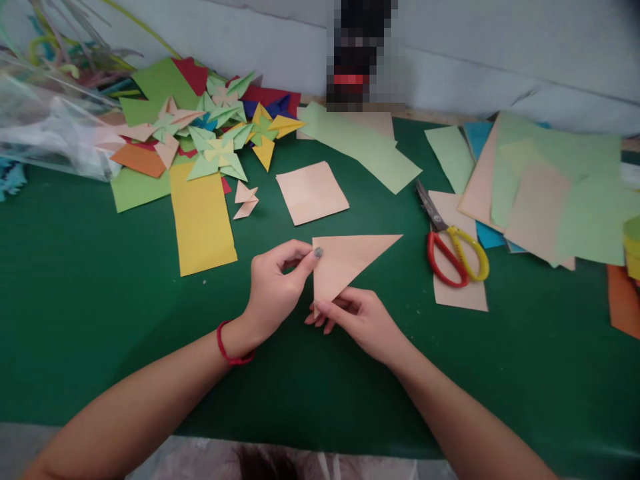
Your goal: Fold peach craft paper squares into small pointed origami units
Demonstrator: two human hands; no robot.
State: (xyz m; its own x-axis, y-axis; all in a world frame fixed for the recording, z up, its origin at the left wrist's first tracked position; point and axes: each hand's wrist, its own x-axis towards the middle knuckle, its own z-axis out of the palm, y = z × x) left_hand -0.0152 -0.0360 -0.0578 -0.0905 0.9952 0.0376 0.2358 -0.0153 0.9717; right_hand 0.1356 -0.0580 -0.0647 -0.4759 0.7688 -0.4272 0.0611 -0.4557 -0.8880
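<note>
A pale peach sheet of paper (345,261), folded into a triangle, is held between my two hands above the green table. My left hand (280,283) pinches its upper left corner between thumb and fingers. At the lower corner, my right hand (357,317) grips the paper, thumb on top and fingers beneath. Just beyond lies a peach paper square (313,193), seemingly a small stack. A small folded peach paper piece (246,200) rests to the left of that square.
Scissors (453,250) with red and yellow handles lie at right on a peach strip (460,297). Pastel sheets (590,193) overlap behind them. Folded paper stars (220,150), a yellow rectangle (203,223) and a clear plastic bag (55,127) occupy the left. A wall (250,33) stands behind.
</note>
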